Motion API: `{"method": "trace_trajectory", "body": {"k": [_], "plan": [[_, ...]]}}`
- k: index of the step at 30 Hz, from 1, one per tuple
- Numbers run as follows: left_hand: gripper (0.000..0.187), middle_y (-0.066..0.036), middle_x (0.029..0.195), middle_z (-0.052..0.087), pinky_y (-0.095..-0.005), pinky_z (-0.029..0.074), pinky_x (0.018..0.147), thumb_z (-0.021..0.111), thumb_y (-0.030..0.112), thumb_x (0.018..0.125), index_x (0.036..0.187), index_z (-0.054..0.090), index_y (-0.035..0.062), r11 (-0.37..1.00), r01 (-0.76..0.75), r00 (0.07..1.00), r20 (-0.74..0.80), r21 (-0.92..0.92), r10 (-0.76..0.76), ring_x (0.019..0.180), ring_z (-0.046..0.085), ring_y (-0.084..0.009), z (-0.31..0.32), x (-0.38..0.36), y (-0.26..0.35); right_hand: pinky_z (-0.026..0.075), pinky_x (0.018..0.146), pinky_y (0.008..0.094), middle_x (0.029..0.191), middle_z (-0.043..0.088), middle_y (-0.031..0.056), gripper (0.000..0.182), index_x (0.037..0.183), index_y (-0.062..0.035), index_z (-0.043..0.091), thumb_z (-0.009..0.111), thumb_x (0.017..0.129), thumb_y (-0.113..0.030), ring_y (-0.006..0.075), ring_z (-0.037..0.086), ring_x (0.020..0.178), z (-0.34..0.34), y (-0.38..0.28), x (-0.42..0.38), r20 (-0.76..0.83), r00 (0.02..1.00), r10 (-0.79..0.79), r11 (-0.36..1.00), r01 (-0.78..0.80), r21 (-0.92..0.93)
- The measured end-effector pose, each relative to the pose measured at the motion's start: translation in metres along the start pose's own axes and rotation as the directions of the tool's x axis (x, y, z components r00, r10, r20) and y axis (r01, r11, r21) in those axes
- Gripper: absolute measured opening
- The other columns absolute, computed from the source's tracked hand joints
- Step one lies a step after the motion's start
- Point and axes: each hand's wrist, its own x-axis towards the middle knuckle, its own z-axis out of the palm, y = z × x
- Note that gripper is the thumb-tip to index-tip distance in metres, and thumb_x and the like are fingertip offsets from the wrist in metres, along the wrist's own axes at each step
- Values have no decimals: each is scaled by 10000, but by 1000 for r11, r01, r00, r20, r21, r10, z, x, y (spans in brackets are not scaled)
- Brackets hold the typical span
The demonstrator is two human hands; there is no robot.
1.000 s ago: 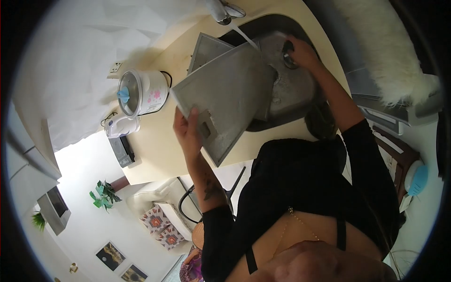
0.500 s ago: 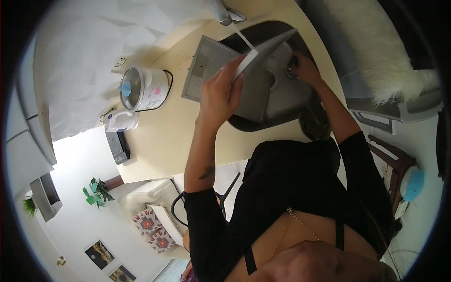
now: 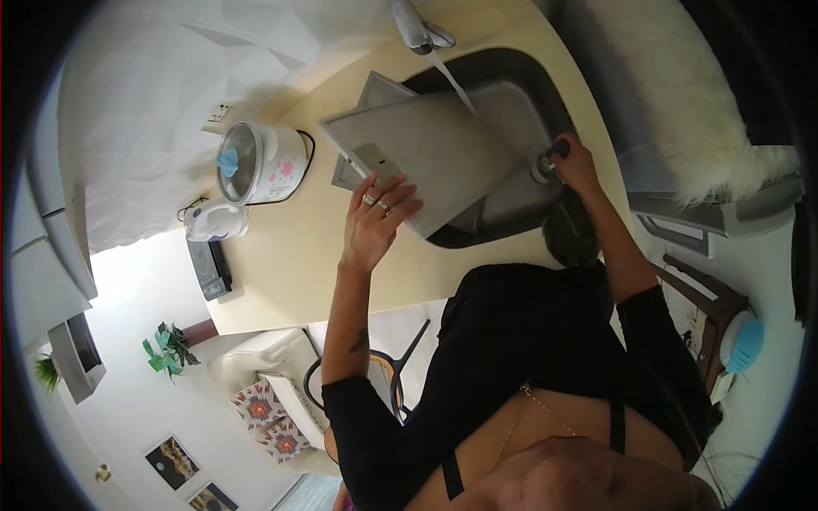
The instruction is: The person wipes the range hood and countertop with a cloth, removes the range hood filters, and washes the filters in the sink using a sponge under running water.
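Note:
My left hand (image 3: 379,217), with rings on its fingers, grips the near left edge of a flat grey framed filter panel (image 3: 426,153), like a range hood filter. The panel lies tilted across the black sink (image 3: 545,94). Beneath it, a second similar panel (image 3: 375,88) shows at its upper left. My right hand (image 3: 578,166) is closed round the dark knob of a small round scrubbing brush (image 3: 543,169) at the panel's right end. Water runs from the silver faucet (image 3: 417,30) into the sink, by the panel's far edge.
A white electric pot (image 3: 277,162) with a glass lid, a white hand mixer (image 3: 215,220) and a black cooktop (image 3: 210,268) stand along the left counter. A dark green rounded object (image 3: 569,228) sits at the sink's near right corner. A chair (image 3: 383,375) stands beyond the counter's near edge.
The panel has turned from steeply tilted to a flatter position, its broad face now up. My left hand moved down and left; my right hand came up out of the basin with the brush.

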Motion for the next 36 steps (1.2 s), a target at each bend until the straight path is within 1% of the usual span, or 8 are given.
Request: {"method": "trace_trajectory", "body": {"k": [8,11,13,17,23,26,28,36], "plan": [[378,-96,1211,515,-354,464,827,557,-59,671,977,648,144,940,325,936,-106,-109,-336,1042,526,-261,46,-26,-30,445,763,424,931,592,206,405,1066,-50,502,624,694,-155,368,560,900,5,-17,5,-56,990,-131,986,124,-111],[472,-107,1256,474,-314,498,746,513,-78,745,1176,533,115,820,446,889,67,-359,-454,964,564,-290,60,-32,-46,444,770,432,941,587,207,413,1085,-48,492,618,703,-144,361,557,914,2,-29,9,71,994,-79,971,93,-221],[494,-120,1260,468,-277,492,724,497,-43,808,1279,403,72,432,589,732,226,-683,-642,885,595,-226,67,-32,-51,444,773,433,948,585,204,383,1070,-49,507,614,712,-133,351,556,919,2,-35,13,123,985,-119,938,152,-311],[435,-123,1067,591,-258,462,721,502,73,863,1274,383,-9,370,505,664,77,-780,-744,839,574,-119,91,-22,-48,448,783,412,956,585,192,349,1049,-44,522,615,726,-137,348,558,908,9,-52,24,58,954,-294,902,297,-313],[355,-59,896,600,-230,424,702,538,185,865,1145,532,-32,-12,534,479,314,-845,-819,812,525,-102,103,11,-41,450,716,342,908,588,132,392,1075,-45,469,646,730,-97,245,579,836,81,-154,-25,314,870,-381,773,113,625],[366,-59,936,607,-232,424,733,559,226,856,1126,550,-20,-239,497,377,455,-834,-807,836,542,-115,106,17,-49,446,716,340,874,554,142,413,1100,-48,435,617,729,-55,257,572,823,109,-163,-59,598,745,-296,840,-95,535],[391,-72,972,605,-240,431,754,568,239,852,1128,536,-37,-272,387,453,438,-881,-776,863,550,-126,105,18,-50,443,707,368,866,562,185,415,1079,-38,431,615,707,-48,332,568,834,139,-131,-61,116,808,-577,763,484,428],[468,-135,1112,551,-277,437,826,543,246,866,1198,449,-70,-258,419,421,438,-870,-794,978,545,-187,123,0,-59,442,730,405,946,579,195,419,1044,-35,476,645,663,-71,355,564,892,140,-40,-7,336,886,-320,946,317,65]]}}
